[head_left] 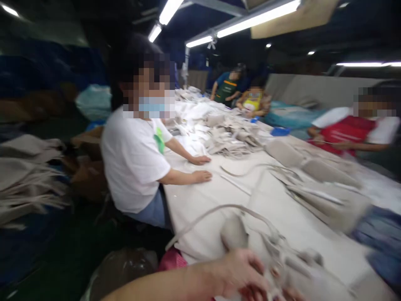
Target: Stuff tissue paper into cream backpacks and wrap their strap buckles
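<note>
My left hand (242, 271) reaches in from the bottom, its fingers curled and pinched at the edge of a beige fabric piece (300, 271). Just a little of my right hand (291, 293) shows at the lower edge, close to the left fingertips; its fingers are mostly hidden. The fabric lies bunched on the pale table (200, 209), with a long beige strip (225, 205) arching behind it. A rounded grey-beige piece (234, 232) rises beside my left hand. Motion blur hides the finer details.
A co-worker in a white shirt (134, 163) sits at the table's left side, both hands on its top. Heaped fabric pieces (232, 133) lie farther back. More fabric (328, 196) is at right, near a person in a red apron (347, 133). A plastic bag (122, 271) stands lower left.
</note>
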Demonstrator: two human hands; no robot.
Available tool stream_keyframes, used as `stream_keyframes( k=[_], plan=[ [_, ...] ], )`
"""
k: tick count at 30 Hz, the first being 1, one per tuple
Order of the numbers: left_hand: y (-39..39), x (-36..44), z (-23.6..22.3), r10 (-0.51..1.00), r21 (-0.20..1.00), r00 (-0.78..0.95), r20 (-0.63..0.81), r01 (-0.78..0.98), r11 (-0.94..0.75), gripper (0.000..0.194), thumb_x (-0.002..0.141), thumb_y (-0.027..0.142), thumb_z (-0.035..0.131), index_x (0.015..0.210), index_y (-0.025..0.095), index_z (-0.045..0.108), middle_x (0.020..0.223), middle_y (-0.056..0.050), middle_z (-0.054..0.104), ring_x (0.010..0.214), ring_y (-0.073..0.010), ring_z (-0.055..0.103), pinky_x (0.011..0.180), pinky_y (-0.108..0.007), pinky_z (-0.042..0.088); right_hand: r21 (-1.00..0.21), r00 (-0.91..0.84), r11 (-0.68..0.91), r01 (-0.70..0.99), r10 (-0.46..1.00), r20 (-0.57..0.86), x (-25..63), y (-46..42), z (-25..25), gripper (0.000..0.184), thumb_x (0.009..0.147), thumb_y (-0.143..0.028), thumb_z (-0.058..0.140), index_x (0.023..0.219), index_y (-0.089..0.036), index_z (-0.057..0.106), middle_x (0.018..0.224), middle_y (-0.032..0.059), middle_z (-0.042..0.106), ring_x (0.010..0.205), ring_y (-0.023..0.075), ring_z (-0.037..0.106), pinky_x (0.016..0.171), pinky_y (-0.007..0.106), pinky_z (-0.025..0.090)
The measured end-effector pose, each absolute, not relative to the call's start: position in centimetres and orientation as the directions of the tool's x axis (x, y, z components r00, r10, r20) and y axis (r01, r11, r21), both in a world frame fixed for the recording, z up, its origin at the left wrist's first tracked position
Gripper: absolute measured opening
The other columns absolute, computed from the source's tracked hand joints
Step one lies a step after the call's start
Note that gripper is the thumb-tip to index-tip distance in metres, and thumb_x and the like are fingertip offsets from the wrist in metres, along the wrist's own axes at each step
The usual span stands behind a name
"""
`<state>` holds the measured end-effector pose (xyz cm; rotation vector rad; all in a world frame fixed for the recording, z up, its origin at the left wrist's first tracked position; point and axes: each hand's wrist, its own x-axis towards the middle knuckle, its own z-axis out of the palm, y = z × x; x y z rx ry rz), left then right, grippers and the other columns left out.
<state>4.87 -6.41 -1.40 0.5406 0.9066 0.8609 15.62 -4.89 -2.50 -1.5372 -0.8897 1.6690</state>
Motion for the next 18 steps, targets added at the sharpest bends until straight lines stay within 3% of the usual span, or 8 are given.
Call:
stream_keyframes(
  k=[2,4,7,9,11,13,18],
  plan=[
    [-7.1,6.8,-1.0,0.825,0.747,0.351,-0.443,-0.364,0.556,0.031,0.067,0.021,0.069,0.086,0.018,0.045,0.052,0.004,0.056,0.042,-0.0104,0.05,0.044,-0.021,0.041,-0.887,0.06,-0.43,-0.166,0.894,-0.445,19.1,-7.5,-2.3,0.034,0.069,-0.047,0.074,0.089,-0.025,0.059,0.076,-0.0019,0.066,0.064,0.0162,0.06,0.056,0.028,0.051],
    [-7.4,7.0,-0.2,0.892,0.84,0.292,-0.344,-0.327,0.432,0.028,0.066,0.02,0.063,0.085,0.02,0.041,0.056,0.005,0.056,0.046,-0.0107,0.051,0.047,-0.021,0.041,-0.906,0.112,-0.298,-0.301,0.932,-0.344,19.9,-8.5,-2.0,0.042,0.058,-0.044,0.082,0.078,-0.024,0.051,0.059,-0.0068,0.059,0.049,0.0124,0.053,0.047,0.023,0.043],
    [-7.5,6.2,0.7,0.968,0.989,0.226,-0.111,-0.073,0.131,0.026,0.068,0.014,0.059,0.089,0.02,0.045,0.067,0.004,0.054,0.058,-0.0107,0.052,0.056,-0.021,0.041,-0.885,0.118,-0.213,-0.414,0.951,-0.284,19.1,-7.8,-1.7,0.043,0.059,-0.039,0.083,0.075,-0.023,0.047,0.058,-0.007,0.059,0.048,0.0105,0.053,0.047,0.021,0.042],
    [-7.4,5.7,0.8,0.975,0.983,0.219,0.041,0.165,-0.079,0.016,0.072,0.011,0.054,0.086,0.02,0.051,0.07,0.002,0.053,0.064,-0.0117,0.051,0.062,-0.023,0.039,-0.875,0.099,-0.201,-0.44,0.958,-0.269,18.5,-7.3,-1.6,0.042,0.06,-0.037,0.083,0.073,-0.022,0.046,0.058,-0.0073,0.058,0.049,0.0095,0.053,0.048,0.02,0.041],
    [-7.0,5.6,0.6,0.957,0.934,0.252,0.146,0.283,-0.217,0.01,0.076,0.009,0.049,0.077,0.019,0.053,0.071,0.0,0.052,0.069,-0.0133,0.05,0.066,-0.025,0.037,-0.868,0.084,-0.196,-0.456,0.962,-0.261,18.3,-7.2,-1.6,0.042,0.061,-0.036,0.083,0.072,-0.021,0.045,0.055,-0.0087,0.055,0.045,0.0068,0.048,0.044,0.017,0.036],
    [-6.5,5.6,0.1,0.947,0.935,0.266,0.179,0.253,-0.248,0.011,0.077,0.009,0.049,0.071,0.018,0.054,0.072,0.0,0.05,0.073,-0.0145,0.049,0.068,-0.025,0.037,-0.84,0.059,-0.213,-0.499,0.959,-0.278,18.4,-7.4,-1.7,0.041,0.061,-0.036,0.083,0.071,-0.021,0.045,0.051,-0.0103,0.05,0.04,0.0042,0.04,0.039,0.015,0.029],
    [-5.7,5.5,-0.2,0.951,0.993,0.293,0.094,0.041,-0.111,0.007,0.075,0.01,0.056,0.073,0.016,0.054,0.083,-0.001,0.051,0.081,-0.0149,0.051,0.073,-0.025,0.04,-0.672,-0.054,-0.295,-0.679,0.933,-0.355,18.9,-7.9,-1.7,0.038,0.06,-0.026,0.083,0.073,-0.02,0.048,0.048,-0.0126,0.039,0.04,0.0018,0.025,0.039,0.013,0.022]
  ],
)
